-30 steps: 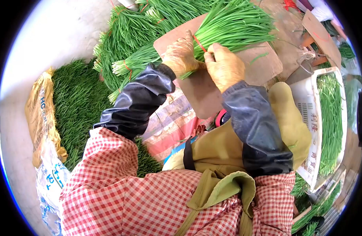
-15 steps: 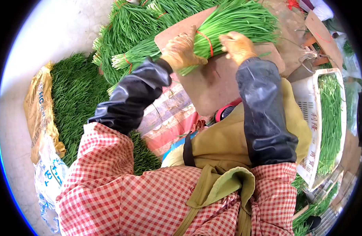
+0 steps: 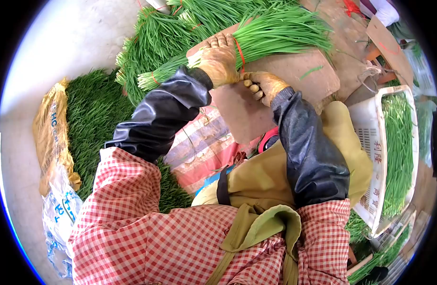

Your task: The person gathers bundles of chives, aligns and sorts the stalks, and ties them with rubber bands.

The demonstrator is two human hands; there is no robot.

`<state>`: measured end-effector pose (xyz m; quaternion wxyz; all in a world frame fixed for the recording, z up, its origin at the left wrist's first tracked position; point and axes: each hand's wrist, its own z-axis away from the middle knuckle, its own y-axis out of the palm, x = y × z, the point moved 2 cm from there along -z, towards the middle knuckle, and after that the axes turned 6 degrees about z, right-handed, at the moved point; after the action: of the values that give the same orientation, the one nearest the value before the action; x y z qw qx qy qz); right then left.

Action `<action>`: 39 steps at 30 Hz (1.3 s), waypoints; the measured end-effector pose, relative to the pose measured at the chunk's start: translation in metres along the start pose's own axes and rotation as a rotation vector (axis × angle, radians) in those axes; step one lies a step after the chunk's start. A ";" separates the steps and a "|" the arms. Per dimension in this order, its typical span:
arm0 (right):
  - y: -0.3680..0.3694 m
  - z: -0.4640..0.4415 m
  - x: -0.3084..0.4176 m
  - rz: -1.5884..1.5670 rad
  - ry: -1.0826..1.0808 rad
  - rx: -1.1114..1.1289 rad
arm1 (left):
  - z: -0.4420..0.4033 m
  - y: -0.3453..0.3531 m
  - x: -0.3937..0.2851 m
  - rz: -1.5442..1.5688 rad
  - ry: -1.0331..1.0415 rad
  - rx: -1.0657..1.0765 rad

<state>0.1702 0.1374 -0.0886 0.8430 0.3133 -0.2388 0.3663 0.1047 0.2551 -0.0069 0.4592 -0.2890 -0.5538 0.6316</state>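
A large bunch of green chives [image 3: 280, 33] lies across a brown board [image 3: 294, 71], leaf ends toward the right. Around the bunch runs a red band [image 3: 240, 51]. My left hand [image 3: 219, 59], in a stained tan glove, is wrapped over the stem end, just left of the band. My right hand [image 3: 263, 85], gloved alike, is closed at the near side of the bunch, its fingertips pinching the lower end of the band close to my left thumb. Part of the stem end is hidden under my left hand.
Several banded chive bunches [image 3: 156, 35] are piled beyond the board. Loose chives [image 3: 95, 114] lie at left beside a yellow plastic sack [image 3: 52, 128]. At right stands a white crate [image 3: 370, 156] holding more chives. A striped sheet [image 3: 199, 147] lies below the board.
My right hand has moved left and toward me, from the right of the band to its lower end by my left hand. The band now reaches down to my right fingers.
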 end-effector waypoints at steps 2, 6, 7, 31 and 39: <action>-0.011 -0.003 -0.007 -0.119 0.011 0.022 | 0.001 0.004 -0.001 0.035 -0.018 -0.123; 0.002 0.004 -0.005 -0.271 0.004 -0.040 | 0.001 0.006 -0.008 -0.058 -0.048 -0.133; 0.005 0.005 -0.002 -0.239 0.023 -0.035 | 0.000 0.008 -0.011 -0.062 -0.051 -0.137; 0.074 0.056 0.025 0.043 -0.468 0.262 | 0.024 0.059 0.021 0.310 -0.133 -0.485; 0.075 0.170 0.051 0.338 -0.590 0.111 | 0.040 -0.055 0.155 0.030 -0.230 -0.266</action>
<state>0.1145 0.0817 0.0878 0.6466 0.4069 -0.5008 0.4070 0.0198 0.3754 0.0777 0.3411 -0.2813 -0.6771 0.5883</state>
